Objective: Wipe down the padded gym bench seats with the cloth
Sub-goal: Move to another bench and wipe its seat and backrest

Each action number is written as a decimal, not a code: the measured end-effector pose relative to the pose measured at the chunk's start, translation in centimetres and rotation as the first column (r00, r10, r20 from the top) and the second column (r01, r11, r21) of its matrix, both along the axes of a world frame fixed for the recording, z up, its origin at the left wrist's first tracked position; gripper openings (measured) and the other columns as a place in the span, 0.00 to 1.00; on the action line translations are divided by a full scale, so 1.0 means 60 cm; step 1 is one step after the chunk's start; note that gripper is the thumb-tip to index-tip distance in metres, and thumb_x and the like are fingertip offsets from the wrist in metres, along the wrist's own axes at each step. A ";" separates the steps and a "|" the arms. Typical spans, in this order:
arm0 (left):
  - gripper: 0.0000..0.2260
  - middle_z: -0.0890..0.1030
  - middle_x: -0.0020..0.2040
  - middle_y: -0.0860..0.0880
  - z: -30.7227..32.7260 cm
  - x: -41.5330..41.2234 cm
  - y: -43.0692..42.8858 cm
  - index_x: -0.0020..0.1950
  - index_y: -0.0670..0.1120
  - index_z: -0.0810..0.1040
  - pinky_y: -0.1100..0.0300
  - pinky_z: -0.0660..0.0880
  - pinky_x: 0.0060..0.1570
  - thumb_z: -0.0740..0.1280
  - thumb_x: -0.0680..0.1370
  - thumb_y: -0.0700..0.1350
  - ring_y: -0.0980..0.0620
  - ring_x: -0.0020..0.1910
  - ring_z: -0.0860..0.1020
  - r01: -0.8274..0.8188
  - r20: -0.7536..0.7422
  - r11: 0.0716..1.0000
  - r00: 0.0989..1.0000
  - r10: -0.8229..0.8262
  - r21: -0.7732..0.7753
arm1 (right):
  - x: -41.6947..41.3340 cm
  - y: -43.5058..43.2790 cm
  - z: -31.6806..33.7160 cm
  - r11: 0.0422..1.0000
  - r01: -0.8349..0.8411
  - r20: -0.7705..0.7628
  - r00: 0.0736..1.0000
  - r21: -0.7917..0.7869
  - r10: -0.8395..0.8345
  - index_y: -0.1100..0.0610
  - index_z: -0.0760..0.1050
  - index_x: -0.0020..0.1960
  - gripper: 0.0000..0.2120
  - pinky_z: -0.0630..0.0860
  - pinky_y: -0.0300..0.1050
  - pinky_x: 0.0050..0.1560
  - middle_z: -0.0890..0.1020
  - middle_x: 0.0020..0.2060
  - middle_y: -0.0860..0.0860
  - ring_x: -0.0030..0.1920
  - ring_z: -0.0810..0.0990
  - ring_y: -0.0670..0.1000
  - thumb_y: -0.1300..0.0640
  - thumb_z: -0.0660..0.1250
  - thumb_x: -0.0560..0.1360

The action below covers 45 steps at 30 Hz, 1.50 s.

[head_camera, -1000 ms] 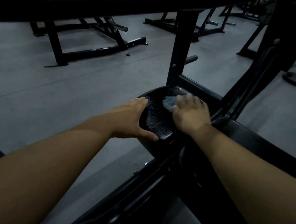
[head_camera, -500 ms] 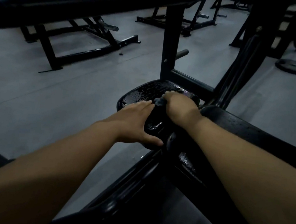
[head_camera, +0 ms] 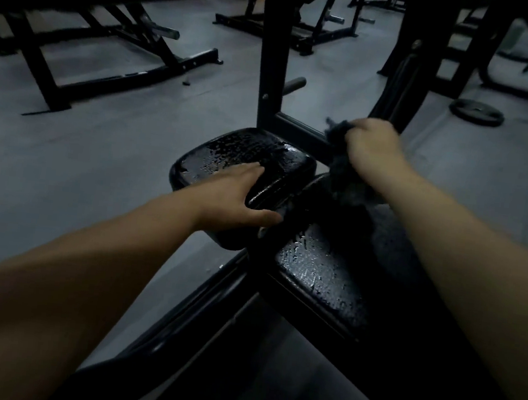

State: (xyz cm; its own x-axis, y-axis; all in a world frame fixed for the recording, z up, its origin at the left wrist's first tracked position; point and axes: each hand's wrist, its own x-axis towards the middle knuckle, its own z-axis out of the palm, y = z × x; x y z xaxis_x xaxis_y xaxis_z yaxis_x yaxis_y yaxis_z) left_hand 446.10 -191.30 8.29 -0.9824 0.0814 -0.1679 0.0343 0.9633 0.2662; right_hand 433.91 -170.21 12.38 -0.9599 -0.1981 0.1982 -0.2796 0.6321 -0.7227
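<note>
Black post (head_camera: 271, 70) behind seat (head_camera: 225, 155), cloth (head_camera: 337, 132) near, plate (head_camera: 476, 112) beyond

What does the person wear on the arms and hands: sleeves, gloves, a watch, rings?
Nothing worn shows. The left forearm and right forearm are bare to the picture's edge, with no sleeve. The left hand and the right hand have no gloves; no watch or ring is visible in this dim light.

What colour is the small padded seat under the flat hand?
Glossy black, speckled with wet-looking spots. The head view, the only one, shows the small padded seat best.
</note>
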 end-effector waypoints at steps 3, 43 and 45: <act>0.36 0.48 0.82 0.48 -0.011 -0.001 0.020 0.82 0.47 0.48 0.58 0.47 0.76 0.59 0.81 0.62 0.51 0.80 0.48 0.038 -0.028 0.999 0.999 -0.039 -0.029 | 0.019 0.011 -0.071 0.850 -0.115 -0.021 0.989 0.515 0.147 0.53 0.75 0.58 0.18 0.75 0.53 0.56 0.80 0.54 0.58 0.55 0.78 0.60 0.43 0.53 0.82; 0.35 0.53 0.82 0.51 -0.041 0.062 0.161 0.81 0.49 0.56 0.53 0.49 0.78 0.49 0.76 0.63 0.53 0.80 0.50 0.238 -0.208 0.968 0.946 -0.249 -0.077 | 0.115 0.181 -0.109 0.756 -0.133 -0.008 0.984 0.642 0.180 0.48 0.56 0.81 0.28 0.49 0.50 0.78 0.55 0.81 0.50 0.80 0.51 0.52 0.39 0.46 0.84; 0.35 0.55 0.81 0.50 -0.046 0.058 0.173 0.81 0.48 0.57 0.54 0.50 0.78 0.48 0.76 0.61 0.52 0.80 0.51 0.227 -0.216 0.970 0.946 -0.242 -0.091 | 0.147 0.158 -0.110 0.750 -0.166 0.002 0.977 0.640 0.215 0.47 0.55 0.81 0.27 0.47 0.49 0.77 0.54 0.81 0.48 0.80 0.50 0.50 0.39 0.44 0.84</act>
State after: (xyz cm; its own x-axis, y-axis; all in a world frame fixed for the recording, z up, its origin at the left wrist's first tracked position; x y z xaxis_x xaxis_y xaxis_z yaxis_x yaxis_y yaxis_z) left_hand 449.57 -180.94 5.52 -0.9497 0.3103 0.0417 0.3129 0.9355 0.1640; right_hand 442.72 -160.74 5.76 -0.8777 -0.4786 0.0231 -0.4763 0.8662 -0.1514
